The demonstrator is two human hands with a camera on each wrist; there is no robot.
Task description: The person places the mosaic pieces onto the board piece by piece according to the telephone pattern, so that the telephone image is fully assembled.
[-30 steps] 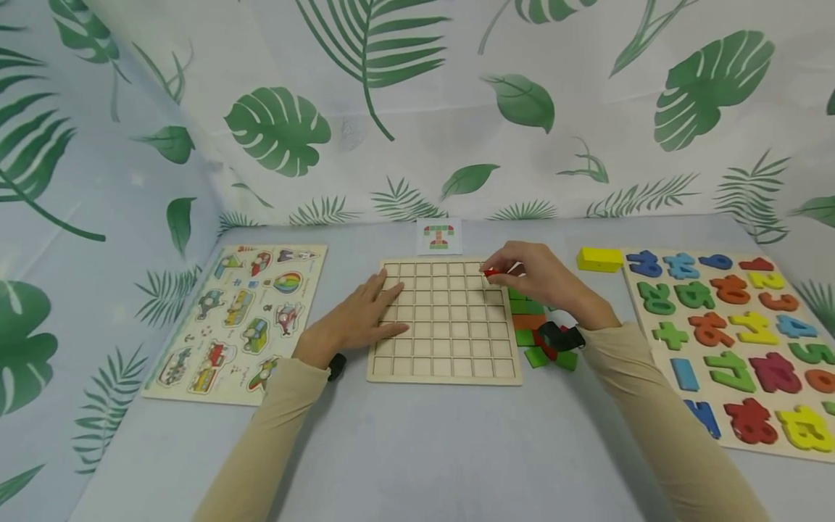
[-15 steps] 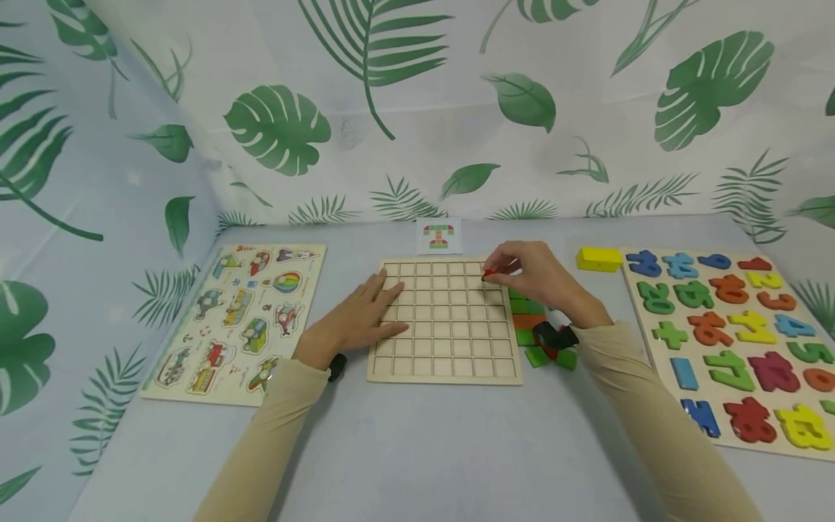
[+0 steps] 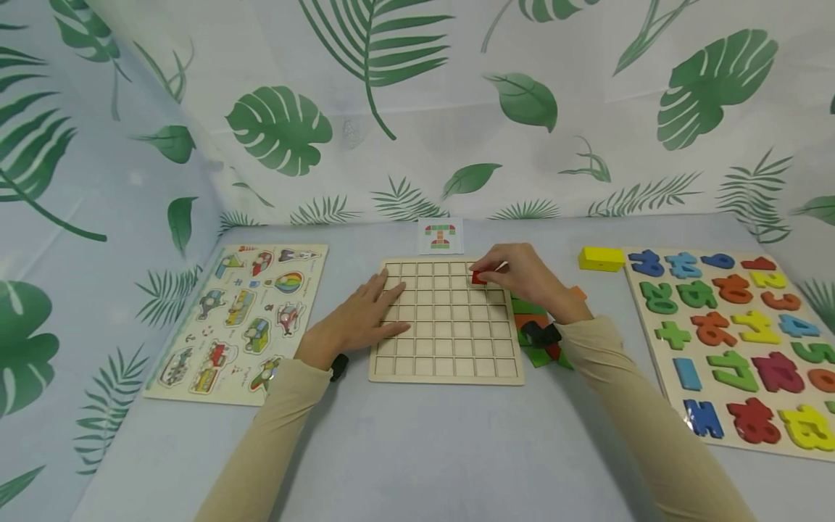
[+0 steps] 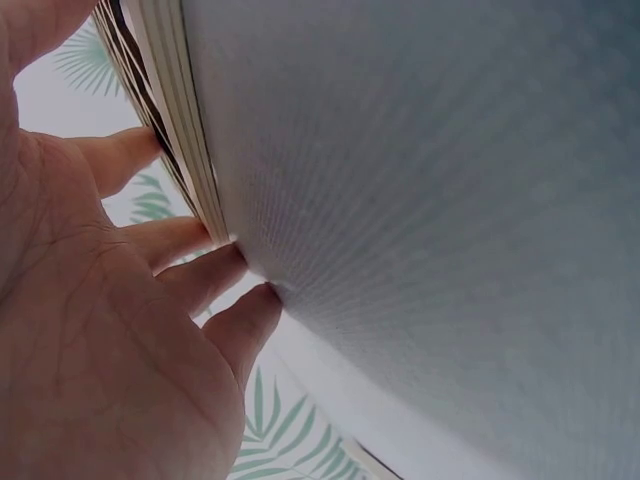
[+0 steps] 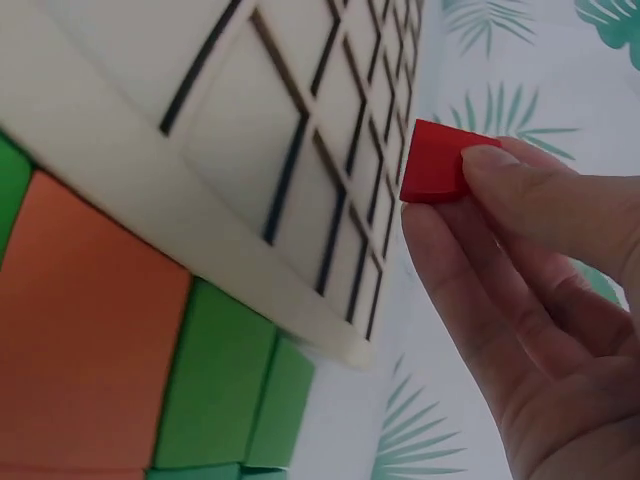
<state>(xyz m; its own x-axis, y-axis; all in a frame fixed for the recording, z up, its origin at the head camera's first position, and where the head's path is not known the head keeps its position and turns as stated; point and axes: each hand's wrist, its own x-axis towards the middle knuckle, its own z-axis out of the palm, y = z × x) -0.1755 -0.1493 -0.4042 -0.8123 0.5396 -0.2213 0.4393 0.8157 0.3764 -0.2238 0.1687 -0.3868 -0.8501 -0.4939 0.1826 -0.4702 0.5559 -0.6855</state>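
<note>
A pale wooden grid board [image 3: 443, 330] lies in the middle of the table, its squares bare where they show. My left hand [image 3: 352, 317] rests with spread fingers on its left edge; the left wrist view shows those fingers [image 4: 235, 320] against the board's side. Between thumb and fingers, my right hand [image 3: 522, 274] pinches a small red block [image 5: 440, 165] over the board's upper right squares. In the right wrist view the block looks flat-sided and is partly covered by the thumb. Green blocks [image 5: 215, 375] and an orange block [image 5: 90, 320] lie beside the board's right edge, partly under the right wrist.
Behind the board lies a card [image 3: 440, 235] with a T-shaped pattern of coloured blocks. A vehicle picture puzzle [image 3: 238, 322] is on the left. To the right are a yellow block [image 3: 601, 259] and a number puzzle board [image 3: 733, 348]. A leaf-print cloth [image 3: 404, 109] hangs behind.
My right hand has moved a little left over the board with the red block, which shows more of its face now. The left hand stays in place.
</note>
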